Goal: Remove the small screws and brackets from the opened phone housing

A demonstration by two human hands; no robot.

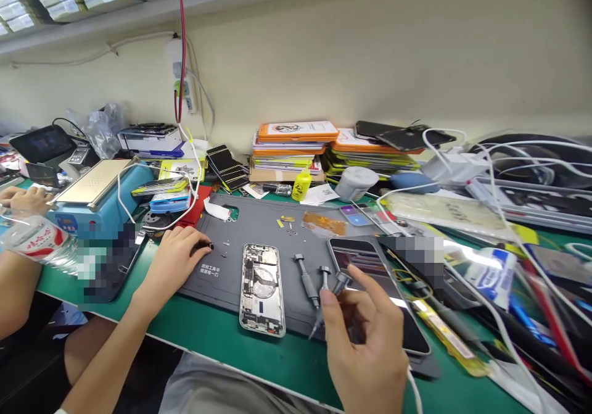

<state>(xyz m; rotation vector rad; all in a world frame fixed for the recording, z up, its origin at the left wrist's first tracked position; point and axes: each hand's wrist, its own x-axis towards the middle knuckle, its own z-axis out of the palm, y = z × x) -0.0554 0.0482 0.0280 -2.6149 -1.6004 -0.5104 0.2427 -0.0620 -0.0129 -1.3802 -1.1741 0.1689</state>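
Note:
My left hand rests at the left part of the grey work mat, thumb and forefinger pinched on a small black piece too tiny to identify. To its right lies an opened phone, its inner parts facing up. My right hand is over several small grey screwdrivers, with forefinger stretched out, thumb apart and the other fingers curled. One screwdriver lies left of the thumb; another screwdriver is partly behind it. A larger phone with a dark glossy screen lies beyond that hand.
Small parts and amber tape lie on the mat. A yellow bottle stands before stacked orange boxes. At left are a blue machine, a water bottle and another person's hand. White cables and tools crowd the right.

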